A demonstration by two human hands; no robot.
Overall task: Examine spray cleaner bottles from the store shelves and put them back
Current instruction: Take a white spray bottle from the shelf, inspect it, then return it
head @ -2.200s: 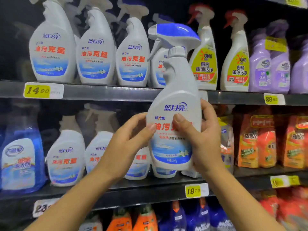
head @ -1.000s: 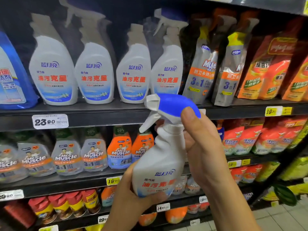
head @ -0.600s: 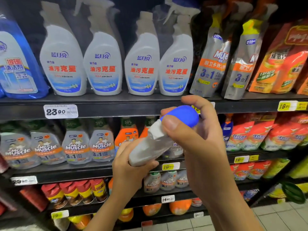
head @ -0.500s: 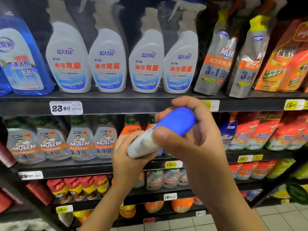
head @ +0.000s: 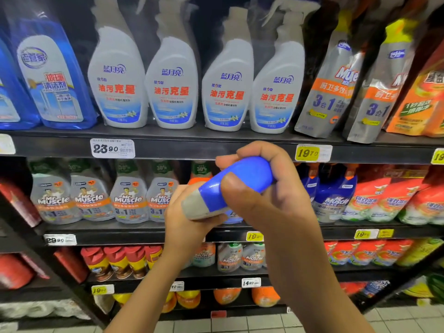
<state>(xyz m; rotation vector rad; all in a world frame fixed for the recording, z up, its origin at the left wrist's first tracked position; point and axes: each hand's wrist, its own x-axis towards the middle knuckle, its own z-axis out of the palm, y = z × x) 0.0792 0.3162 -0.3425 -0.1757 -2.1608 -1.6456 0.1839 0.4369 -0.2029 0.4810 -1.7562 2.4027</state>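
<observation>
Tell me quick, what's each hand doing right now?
Left hand: closed around the body of the spray cleaner bottle, from below.
Right hand: closed on the bottle's blue trigger head.

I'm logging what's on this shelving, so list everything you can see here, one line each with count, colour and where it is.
Held spray bottle: one, white with blue trigger head, tipped toward the camera, in both hands.
White spray bottles: four in front, white with red lettering, top shelf centre.
Blue bottles: two at least, top shelf left.
Silver refill pouches: two, silver and orange, top shelf right.
Orange pouches: count unclear, far right.
Mr Muscle bottles: four or more, clear with orange bands, second shelf left.
Red-capped containers: about four, third shelf.
Price tags: several, white or yellow, shelf edges.
Left hand: under the bottle's body.
Right hand: around the trigger head.
</observation>
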